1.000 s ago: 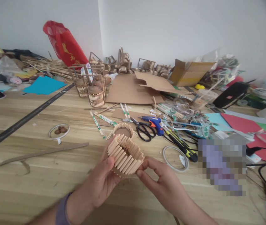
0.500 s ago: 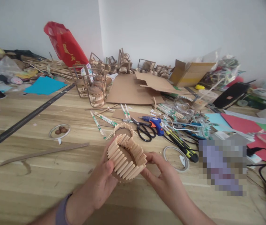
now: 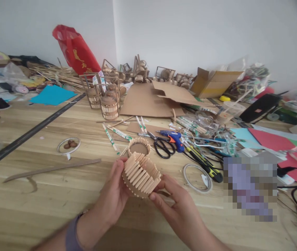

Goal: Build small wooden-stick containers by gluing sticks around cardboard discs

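Two hands are gripping a round stick basket [image 3: 141,174] just above a cluttered wooden table [image 3: 46,198].
The left hand [image 3: 114,195] is clasping its left side, the right hand [image 3: 176,209] pinching its right edge; scissors [image 3: 161,146] and a glue gun [image 3: 173,137] are lying beyond, white walls [image 3: 190,31] meeting in a corner behind.

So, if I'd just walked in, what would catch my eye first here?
Most likely the little round stick basket, held between the left hand and the right hand low in the middle, over the wooden table. Next comes the bright red bag against the white wall at back left. Then the blue glue gun beside the black scissors, in the clutter just beyond the hands.
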`<state>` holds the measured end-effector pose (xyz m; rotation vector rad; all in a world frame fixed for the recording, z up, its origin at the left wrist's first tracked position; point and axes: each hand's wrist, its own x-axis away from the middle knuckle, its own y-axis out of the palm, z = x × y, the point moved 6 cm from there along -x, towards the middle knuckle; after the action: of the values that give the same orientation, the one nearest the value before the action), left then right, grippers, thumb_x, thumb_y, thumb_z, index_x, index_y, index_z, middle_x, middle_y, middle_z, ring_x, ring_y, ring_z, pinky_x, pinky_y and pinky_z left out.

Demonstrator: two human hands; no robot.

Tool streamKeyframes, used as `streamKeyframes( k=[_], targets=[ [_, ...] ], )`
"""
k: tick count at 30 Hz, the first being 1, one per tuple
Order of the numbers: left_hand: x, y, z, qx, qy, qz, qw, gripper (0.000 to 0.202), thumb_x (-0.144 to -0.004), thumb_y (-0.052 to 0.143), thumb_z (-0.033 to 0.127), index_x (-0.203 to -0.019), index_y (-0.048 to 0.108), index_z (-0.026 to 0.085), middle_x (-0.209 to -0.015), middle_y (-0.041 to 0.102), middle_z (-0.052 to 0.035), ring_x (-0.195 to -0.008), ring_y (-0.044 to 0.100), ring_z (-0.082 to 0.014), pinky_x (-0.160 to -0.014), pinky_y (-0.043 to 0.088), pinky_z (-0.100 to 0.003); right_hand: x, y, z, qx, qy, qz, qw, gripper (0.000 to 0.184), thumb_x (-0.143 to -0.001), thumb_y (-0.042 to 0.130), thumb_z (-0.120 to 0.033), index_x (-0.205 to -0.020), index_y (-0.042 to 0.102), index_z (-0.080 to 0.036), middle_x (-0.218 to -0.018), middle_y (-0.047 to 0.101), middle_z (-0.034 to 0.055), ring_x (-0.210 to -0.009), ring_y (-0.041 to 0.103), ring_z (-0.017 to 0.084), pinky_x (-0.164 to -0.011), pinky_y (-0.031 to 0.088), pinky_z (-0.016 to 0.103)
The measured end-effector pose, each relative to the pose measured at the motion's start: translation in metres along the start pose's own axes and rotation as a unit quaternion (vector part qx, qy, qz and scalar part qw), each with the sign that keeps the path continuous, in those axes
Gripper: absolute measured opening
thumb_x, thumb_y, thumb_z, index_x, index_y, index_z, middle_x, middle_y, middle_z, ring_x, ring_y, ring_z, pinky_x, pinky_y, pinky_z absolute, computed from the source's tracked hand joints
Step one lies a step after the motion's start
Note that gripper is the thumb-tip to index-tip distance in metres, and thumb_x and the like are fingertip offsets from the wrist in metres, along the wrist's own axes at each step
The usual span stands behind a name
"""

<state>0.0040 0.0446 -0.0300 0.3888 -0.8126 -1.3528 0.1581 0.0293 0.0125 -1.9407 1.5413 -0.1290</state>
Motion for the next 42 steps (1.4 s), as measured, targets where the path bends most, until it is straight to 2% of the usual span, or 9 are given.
streamKeyframes(
  k=[3,6,12,22,24,27,30,37,42],
  targets=[
    [0.001,0.0,-0.003,-0.008,-0.004,-0.004,1.0,0.042,-0.078,0.074,0.054,-0.104,0.064,0.024,-0.102,0.07,-0.0001,-0.095,0.066,-0.0209,-0.077,0.053,-0.028,0.0,0.0,0.0,-0.003,0.007,0.008,1.0,0.014,-0.091,0.059,-0.03,-0.08,0.064,-0.022,-0.083,0.072,0.0032,-0.082,0.066,0.019,-0.072,0.05,0.028],
    [0.005,0.004,-0.003,-0.021,0.013,-0.042,0.999,0.048,-0.08,0.072,0.056,-0.115,0.06,0.025,-0.112,0.067,-0.0033,-0.106,0.063,-0.0246,-0.084,0.052,-0.032,0.0,-0.002,-0.001,0.007,-0.002,0.021,1.0,0.015,-0.09,0.06,-0.028,-0.078,0.062,-0.022,-0.081,0.071,0.0021,-0.08,0.066,0.019,-0.07,0.049,0.027],
    [0.01,0.012,-0.004,-0.079,0.07,-0.121,0.987,0.071,-0.068,0.086,0.044,-0.128,0.052,0.026,-0.119,0.064,-0.0088,-0.112,0.059,-0.0297,-0.091,0.049,-0.039,0.002,-0.005,-0.005,0.023,-0.017,0.05,0.998,0.016,-0.089,0.061,-0.027,-0.074,0.06,-0.022,-0.078,0.07,0.0017,-0.079,0.065,0.019,-0.068,0.048,0.027],
    [0.014,0.013,-0.007,-0.138,0.063,-0.156,0.976,0.085,-0.067,0.088,0.032,-0.14,0.045,0.026,-0.134,0.059,-0.0126,-0.12,0.057,-0.0331,-0.099,0.048,-0.041,0.003,-0.008,-0.018,0.049,-0.058,0.068,0.995,0.02,-0.088,0.063,-0.026,-0.07,0.054,-0.024,-0.075,0.069,-0.0011,-0.076,0.066,0.018,-0.083,0.049,0.034],
    [0.013,0.015,-0.006,-0.129,0.069,-0.153,0.977,0.083,-0.066,0.088,0.032,-0.138,0.047,0.025,-0.132,0.06,-0.0127,-0.121,0.057,-0.0341,-0.099,0.048,-0.042,0.004,-0.008,-0.019,0.053,-0.065,0.062,0.995,0.018,-0.088,0.061,-0.024,-0.071,0.054,-0.024,-0.075,0.07,-0.0009,-0.077,0.066,0.018,-0.086,0.049,0.036],
    [0.008,0.015,-0.001,-0.095,0.066,-0.136,0.984,0.076,-0.067,0.087,0.036,-0.133,0.054,0.022,-0.125,0.065,-0.0119,-0.119,0.058,-0.0347,-0.098,0.048,-0.042,0.006,-0.007,-0.019,0.065,-0.074,0.048,0.994,0.005,-0.086,0.061,-0.023,-0.083,0.058,-0.025,-0.08,0.072,-0.0005,-0.079,0.068,0.019,-0.094,0.047,0.041],
    [0.003,0.015,0.004,-0.058,0.044,-0.121,0.99,0.068,-0.069,0.085,0.04,-0.129,0.059,0.021,-0.118,0.069,-0.0105,-0.116,0.061,-0.0337,-0.098,0.05,-0.042,0.007,-0.012,-0.019,0.09,-0.082,0.061,0.991,0.012,-0.083,0.063,-0.022,-0.093,0.059,-0.027,-0.083,0.073,-0.0018,-0.081,0.071,0.021,-0.098,0.046,0.045],
    [-0.008,0.002,0.015,0.006,0.028,-0.063,0.998,0.056,-0.07,0.084,0.041,-0.118,0.065,0.02,-0.106,0.074,-0.0068,-0.102,0.068,-0.0275,-0.086,0.058,-0.034,0.004,-0.025,-0.02,0.117,-0.081,0.086,0.986,0.01,-0.082,0.062,-0.022,-0.089,0.058,-0.027,-0.078,0.072,-0.0026,-0.079,0.071,0.022,-0.091,0.05,0.045],
    [-0.011,-0.003,0.014,0.032,0.001,-0.06,0.998,0.054,-0.074,0.081,0.041,-0.12,0.064,0.019,-0.112,0.074,-0.0089,-0.102,0.069,-0.0281,-0.09,0.058,-0.039,0.004,-0.026,-0.019,0.105,-0.079,0.095,0.987,0.01,-0.082,0.062,-0.021,-0.087,0.056,-0.027,-0.075,0.069,-0.0047,-0.07,0.069,0.019,-0.093,0.048,0.047]
  ],
)
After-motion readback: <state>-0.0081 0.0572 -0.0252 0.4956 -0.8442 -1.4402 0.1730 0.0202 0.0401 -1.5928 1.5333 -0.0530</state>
